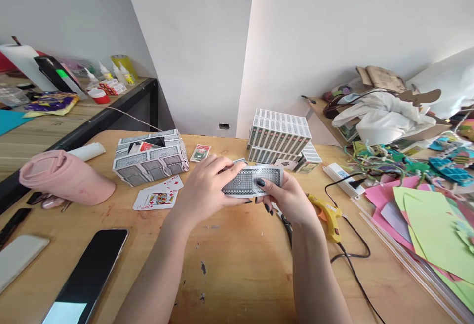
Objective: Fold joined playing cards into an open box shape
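Observation:
Both hands hold playing cards, patterned grey backs towards me, above the middle of the table. They overlap into a wide strip; whether they are joined I cannot tell. My left hand grips the left end, its fingers over the top edge. At the right end, my right hand pinches with the thumb on the card back and fingers behind. Loose face-up cards lie left of my left hand. Behind them stands a box covered in card backs. A small card pack lies beyond my left hand.
Stacked card packs stand at the back. A yellow glue gun with its cable lies right, near a white power strip and coloured paper. A pink tumbler and a phone lie left.

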`<act>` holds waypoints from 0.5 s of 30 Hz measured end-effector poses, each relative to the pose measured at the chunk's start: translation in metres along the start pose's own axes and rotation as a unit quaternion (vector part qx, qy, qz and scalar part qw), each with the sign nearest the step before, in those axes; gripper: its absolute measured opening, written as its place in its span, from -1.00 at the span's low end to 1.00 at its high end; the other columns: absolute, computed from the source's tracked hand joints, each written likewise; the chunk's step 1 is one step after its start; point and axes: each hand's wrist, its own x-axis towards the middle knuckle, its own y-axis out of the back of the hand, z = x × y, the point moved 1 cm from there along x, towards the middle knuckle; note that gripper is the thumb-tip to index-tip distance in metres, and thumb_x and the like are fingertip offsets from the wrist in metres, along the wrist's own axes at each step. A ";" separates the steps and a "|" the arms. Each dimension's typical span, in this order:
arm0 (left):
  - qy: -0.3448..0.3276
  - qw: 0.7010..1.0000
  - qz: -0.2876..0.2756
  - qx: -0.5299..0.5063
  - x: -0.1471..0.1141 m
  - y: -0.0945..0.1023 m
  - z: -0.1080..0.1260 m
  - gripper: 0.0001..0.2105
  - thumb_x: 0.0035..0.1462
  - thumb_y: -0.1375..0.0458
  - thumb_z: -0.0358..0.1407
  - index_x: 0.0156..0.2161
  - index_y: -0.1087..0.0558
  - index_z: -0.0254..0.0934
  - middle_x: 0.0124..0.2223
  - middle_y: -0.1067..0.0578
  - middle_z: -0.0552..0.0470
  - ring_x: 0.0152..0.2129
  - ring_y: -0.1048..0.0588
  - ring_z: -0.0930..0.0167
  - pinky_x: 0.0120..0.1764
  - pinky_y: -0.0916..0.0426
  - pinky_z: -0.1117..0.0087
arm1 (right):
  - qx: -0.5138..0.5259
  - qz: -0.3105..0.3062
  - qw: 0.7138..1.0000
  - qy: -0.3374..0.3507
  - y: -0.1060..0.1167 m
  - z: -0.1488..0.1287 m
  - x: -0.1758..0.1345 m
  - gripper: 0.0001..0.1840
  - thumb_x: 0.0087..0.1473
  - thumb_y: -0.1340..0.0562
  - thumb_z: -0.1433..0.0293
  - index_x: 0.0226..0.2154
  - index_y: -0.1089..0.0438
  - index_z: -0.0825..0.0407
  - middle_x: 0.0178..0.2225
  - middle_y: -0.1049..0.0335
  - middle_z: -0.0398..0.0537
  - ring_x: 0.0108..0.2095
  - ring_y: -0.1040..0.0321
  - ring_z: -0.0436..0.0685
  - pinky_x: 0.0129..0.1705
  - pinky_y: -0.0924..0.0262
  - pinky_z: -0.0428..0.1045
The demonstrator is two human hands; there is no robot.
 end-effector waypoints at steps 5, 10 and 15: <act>-0.002 1.000 -0.008 -0.002 0.000 -0.003 -0.001 -0.56 -0.01 -0.20 -0.14 -0.02 -0.32 -0.23 -0.21 -0.40 -0.01 -0.31 -0.31 0.34 -0.18 -0.26 0.26 | -0.058 -0.005 0.998 0.003 -0.005 -0.004 -0.004 -0.77 0.10 -0.14 0.25 -0.43 -0.12 0.03 -0.67 -0.32 -0.27 -0.78 -0.14 -0.13 -0.76 0.00 -0.20; -0.003 1.000 -0.015 0.018 0.000 -0.005 -0.003 -0.54 -0.05 -0.23 -0.16 -0.02 -0.33 -0.25 -0.22 -0.39 -0.02 -0.30 -0.30 0.32 -0.19 -0.25 0.25 | -0.126 0.009 0.992 -0.009 -0.010 -0.002 -0.005 -0.80 0.19 0.01 0.19 -0.34 -0.03 -0.03 -0.76 -0.17 -0.40 -0.83 0.04 -0.13 -0.79 0.17 -0.22; 0.000 1.000 -0.016 0.016 -0.001 -0.007 -0.006 -0.54 -0.06 -0.25 -0.17 -0.01 -0.32 -0.21 -0.22 -0.39 -0.01 -0.29 -0.31 0.31 -0.19 -0.25 0.24 | -0.159 0.024 0.987 0.003 -0.010 0.005 -0.001 -0.76 0.21 0.07 0.17 -0.37 -0.01 -0.03 -0.82 0.01 -0.44 -0.80 0.07 -0.13 -0.74 0.16 -0.23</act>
